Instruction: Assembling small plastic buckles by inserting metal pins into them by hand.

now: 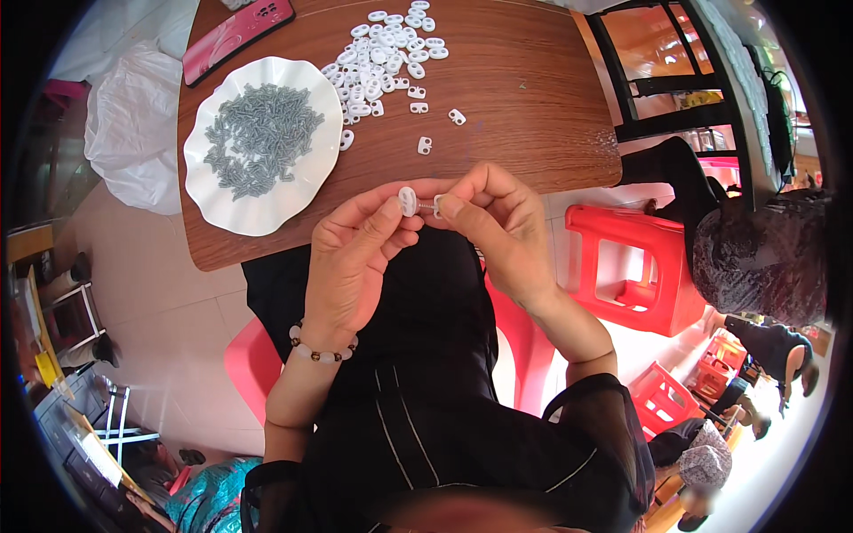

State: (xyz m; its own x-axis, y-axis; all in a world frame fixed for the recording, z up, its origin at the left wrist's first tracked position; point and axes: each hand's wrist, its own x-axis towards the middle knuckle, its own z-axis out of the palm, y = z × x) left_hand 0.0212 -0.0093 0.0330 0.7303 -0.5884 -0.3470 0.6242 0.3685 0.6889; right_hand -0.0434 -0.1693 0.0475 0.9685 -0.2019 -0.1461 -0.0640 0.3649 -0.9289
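Just off the table's near edge, my left hand (348, 253) pinches a white oval plastic piece (408, 202) with holes between thumb and fingers. Facing it, my right hand (505, 233) grips a small white plastic clip piece (438, 206) with thumb and forefinger. A thin metal screw (426, 206) spans the short gap between the two pieces. Beyond my hands, a pile of white oval pieces (382, 60) lies on the table, with a few small clip pieces (425, 145) scattered nearer. Many grey screws (264, 138) fill the middle of a scalloped white plate (203, 182) at the left.
The brown wooden table (524, 98) carries a pink phone (238, 37) at its far left corner. A white plastic bag (138, 129) sits left of the table. Red plastic stools (684, 266) stand at the right, near a dark metal frame (680, 120). Other people are at the lower right.
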